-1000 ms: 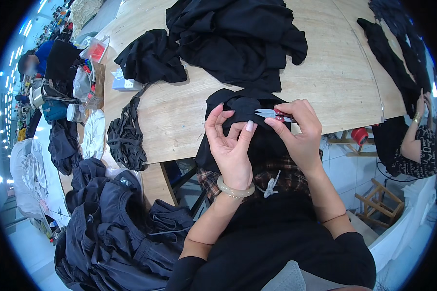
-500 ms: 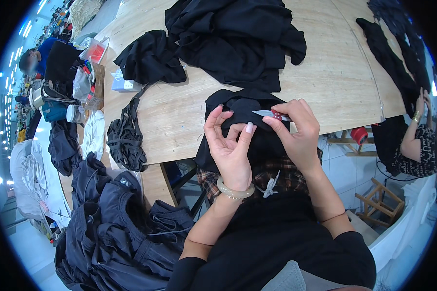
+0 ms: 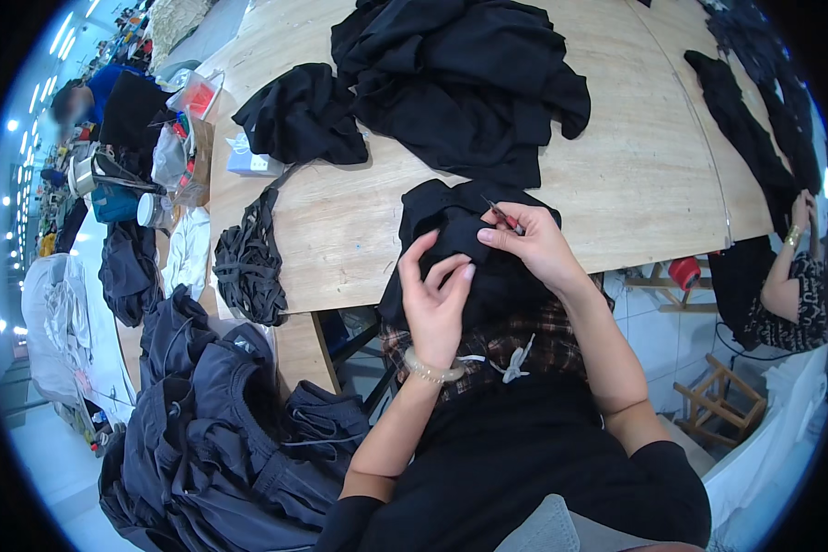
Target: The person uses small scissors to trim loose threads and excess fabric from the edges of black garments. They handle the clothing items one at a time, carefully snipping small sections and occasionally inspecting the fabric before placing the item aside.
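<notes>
A black garment (image 3: pixel 432 207) lies bunched over the near table edge and my lap. My left hand (image 3: pixel 435 308), with a pale bangle at its wrist, pinches at the cloth between thumb and a bent finger while the index finger curves above it. Just to the right, my right hand (image 3: pixel 538 241) grips small thread snips (image 3: pixel 509 221) with a red handle. Their dark, thin tip points up and left over the garment. Any thread between the hands is too fine to make out.
Black garments (image 3: pixel 460 83) are heaped on the wooden table (image 3: pixel 331 221). A tangled bundle of dark strips (image 3: pixel 250 262) and a tissue box (image 3: pixel 251 158) lie left. Dark clothes (image 3: pixel 221 414) pile lower left. Right are a wooden stool (image 3: pixel 722 400) and another person's arm (image 3: pixel 791 248).
My right hand has turned and shifted slightly left, so the snips now point up-left with the blade seen edge-on. My left hand has lowered a little, its fingers drawn closer together.
</notes>
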### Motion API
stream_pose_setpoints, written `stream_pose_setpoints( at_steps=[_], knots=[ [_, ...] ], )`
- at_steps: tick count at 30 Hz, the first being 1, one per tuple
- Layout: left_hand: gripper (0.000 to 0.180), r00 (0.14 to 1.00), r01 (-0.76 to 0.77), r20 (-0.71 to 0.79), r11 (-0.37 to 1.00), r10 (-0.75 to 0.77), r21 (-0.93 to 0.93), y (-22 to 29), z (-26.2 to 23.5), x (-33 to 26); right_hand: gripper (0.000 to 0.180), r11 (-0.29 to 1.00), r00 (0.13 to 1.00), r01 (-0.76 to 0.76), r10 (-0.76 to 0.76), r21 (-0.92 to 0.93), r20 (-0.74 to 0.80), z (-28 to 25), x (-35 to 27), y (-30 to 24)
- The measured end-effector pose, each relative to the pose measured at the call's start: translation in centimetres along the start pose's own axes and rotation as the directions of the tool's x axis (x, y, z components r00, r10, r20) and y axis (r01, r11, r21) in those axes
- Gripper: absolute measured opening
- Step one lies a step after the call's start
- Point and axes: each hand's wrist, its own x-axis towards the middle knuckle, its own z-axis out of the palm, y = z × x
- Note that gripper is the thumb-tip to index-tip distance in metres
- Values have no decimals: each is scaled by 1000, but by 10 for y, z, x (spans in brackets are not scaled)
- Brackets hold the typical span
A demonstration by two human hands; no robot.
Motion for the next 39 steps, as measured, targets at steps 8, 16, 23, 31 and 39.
stream_pose_setpoints(
  at_steps=[8,16,23,31,39],
  knots=[
    [19,974,194,-101,976,-204,-103,-25,-14,-17,19,995,998,46,-42,-85,51,7,1,3],
    [19,974,227,-20,972,-226,62,-31,-17,11,16,930,927,278,-325,-240,-186,30,-14,-6],
    [17,935,337,-28,908,-354,-251,-32,-12,12,25,876,900,293,-388,-384,-199,53,-29,-12],
    [12,991,114,-57,992,-117,-51,-55,-1,14,19,985,965,165,-170,-41,-198,21,-17,15],
    [11,992,5,-125,998,3,66,-65,-3,13,10,979,969,138,-164,-147,-187,16,-20,18]
  ],
)
